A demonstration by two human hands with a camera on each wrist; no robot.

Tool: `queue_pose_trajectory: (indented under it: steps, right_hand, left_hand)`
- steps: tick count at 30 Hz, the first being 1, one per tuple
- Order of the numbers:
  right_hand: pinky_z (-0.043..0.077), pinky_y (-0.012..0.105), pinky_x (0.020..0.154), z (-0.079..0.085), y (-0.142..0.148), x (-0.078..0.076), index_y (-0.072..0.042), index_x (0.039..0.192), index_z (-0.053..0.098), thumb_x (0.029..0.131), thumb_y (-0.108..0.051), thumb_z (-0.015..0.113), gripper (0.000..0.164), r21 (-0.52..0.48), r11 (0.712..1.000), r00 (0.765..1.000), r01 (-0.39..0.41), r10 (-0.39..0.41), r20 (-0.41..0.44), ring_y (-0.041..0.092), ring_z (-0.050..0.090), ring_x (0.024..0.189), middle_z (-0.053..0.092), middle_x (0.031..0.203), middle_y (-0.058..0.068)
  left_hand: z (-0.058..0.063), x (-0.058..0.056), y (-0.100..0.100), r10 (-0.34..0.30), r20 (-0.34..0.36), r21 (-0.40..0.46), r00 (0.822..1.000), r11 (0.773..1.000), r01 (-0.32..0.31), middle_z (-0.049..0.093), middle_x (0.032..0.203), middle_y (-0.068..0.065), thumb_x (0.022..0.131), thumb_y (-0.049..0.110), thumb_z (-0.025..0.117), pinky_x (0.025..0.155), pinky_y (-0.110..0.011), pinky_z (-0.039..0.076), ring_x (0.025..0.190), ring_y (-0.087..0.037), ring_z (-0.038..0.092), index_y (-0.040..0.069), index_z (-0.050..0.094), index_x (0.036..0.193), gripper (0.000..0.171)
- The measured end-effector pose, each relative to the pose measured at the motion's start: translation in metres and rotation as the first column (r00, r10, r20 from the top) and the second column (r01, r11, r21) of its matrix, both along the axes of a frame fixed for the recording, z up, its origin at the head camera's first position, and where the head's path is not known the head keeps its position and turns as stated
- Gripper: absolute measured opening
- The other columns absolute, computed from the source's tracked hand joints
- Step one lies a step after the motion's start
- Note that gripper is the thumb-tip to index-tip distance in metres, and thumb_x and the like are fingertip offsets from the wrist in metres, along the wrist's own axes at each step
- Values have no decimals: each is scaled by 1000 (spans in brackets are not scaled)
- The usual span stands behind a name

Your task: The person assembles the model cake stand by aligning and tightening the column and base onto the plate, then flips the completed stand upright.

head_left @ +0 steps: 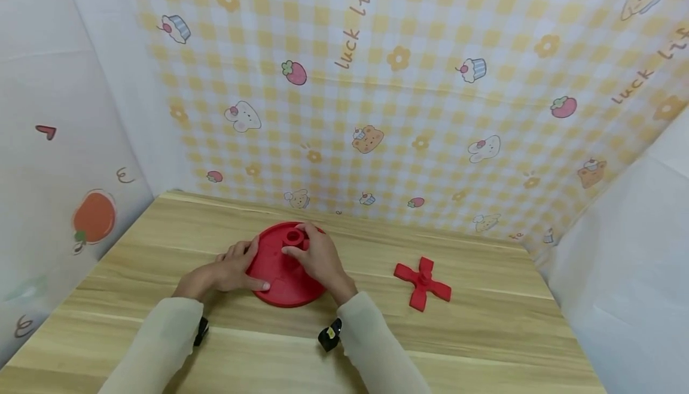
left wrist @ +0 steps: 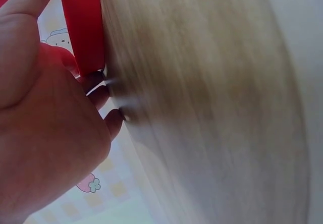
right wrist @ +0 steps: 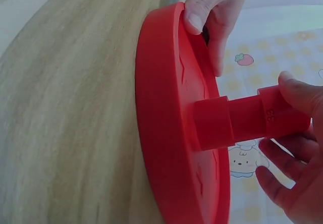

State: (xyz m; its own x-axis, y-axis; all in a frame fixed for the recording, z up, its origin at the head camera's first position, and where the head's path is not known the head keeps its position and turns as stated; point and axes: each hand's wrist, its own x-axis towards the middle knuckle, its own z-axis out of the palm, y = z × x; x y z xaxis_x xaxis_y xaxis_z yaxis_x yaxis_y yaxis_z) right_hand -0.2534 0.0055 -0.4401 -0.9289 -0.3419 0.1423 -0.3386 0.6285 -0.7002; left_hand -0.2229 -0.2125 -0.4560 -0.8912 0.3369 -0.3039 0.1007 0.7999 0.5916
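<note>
A red round base (head_left: 293, 295) with a raised rim lies flat on the wooden table. My left hand (head_left: 231, 269) grips its left side, thumb over the rim and fingers along the outer edge. From the middle of the base rises a stepped red tube (right wrist: 247, 117), its hollow top facing up in the head view. The thumb and fingers of my right hand (head_left: 325, 262) pinch this tube near its upper end. In the left wrist view, the rim (left wrist: 83, 27) stands beside the left fingers. Whether tube and base are one piece cannot be told.
A red four-armed cross piece (head_left: 423, 280) with a short central peg lies on the table (head_left: 484, 322), right of the base. Behind the table hangs a yellow-checked cloth (head_left: 334, 95). White cloth sides stand left and right. Small black devices (head_left: 329, 335) sit at both wrists.
</note>
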Motion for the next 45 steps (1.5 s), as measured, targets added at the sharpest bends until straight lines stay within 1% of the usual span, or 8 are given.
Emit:
queue_pose_trajectory:
  steps: [9,15,23,29,31,35,40,45]
  right_hand:
    - [51,16,69,-4,0,2,-10,128,58,89,-33,75,49,3,1000,999,15,-15,-37,8,59,84,70,104,3]
    - [52,17,70,-6,0,4,-9,127,58,89,-31,75,47,-8,1000,997,21,-22,-70,9,62,85,70,104,4]
    - [50,16,69,-4,0,3,-8,130,57,89,-32,75,51,7,1000,998,14,-13,-54,8,58,82,69,105,4]
    - [55,28,89,-8,10,6,-9,143,48,90,-26,74,62,-37,999,1000,-14,14,-8,15,63,109,65,125,5]
    - [53,34,95,-6,20,7,-7,146,45,91,-24,73,64,-49,998,1000,-28,28,1,19,61,118,63,130,7]
    - [52,41,96,1,53,4,-4,141,50,93,-20,72,56,-53,998,999,-44,43,-23,28,60,121,62,132,13]
    - [50,49,96,11,111,-3,-2,137,53,92,-14,71,50,-38,999,992,-15,10,-125,32,58,121,59,135,17]
    - [46,55,99,17,177,3,0,141,48,92,-13,71,55,39,999,993,27,-22,-114,40,53,126,53,141,21]
  left_hand:
    - [-2,-1,0,-3,-6,-3,1000,1000,3,15,150,-33,79,63,72,106,-70,13,136,-50,14,-8,-1,155,127]
    - [4,-2,2,-11,4,-30,1000,999,11,15,151,-33,81,58,73,108,-71,13,137,-50,14,-10,0,154,124]
    - [1,-4,2,-3,7,-31,1000,1000,4,17,150,-32,82,55,74,107,-70,14,137,-49,16,-9,-1,154,122]
    - [1,-4,4,-6,11,-26,1000,1000,6,18,150,-32,82,54,74,107,-69,16,136,-49,17,-9,-1,154,122]
    - [0,-4,3,-2,10,-29,1000,1000,2,18,149,-32,82,54,75,107,-69,16,136,-49,17,-9,-1,154,122]
    - [0,-4,2,6,12,-34,1000,999,-5,19,149,-31,81,55,75,108,-68,17,136,-48,17,-8,-1,155,123]
    - [0,-4,-2,6,1,-34,1000,999,-6,20,148,-31,81,55,75,107,-68,19,135,-48,18,-8,-1,155,123]
    - [-1,-3,-1,0,4,-21,1000,1000,0,20,149,-30,82,55,73,107,-68,17,136,-47,18,-7,-1,155,121]
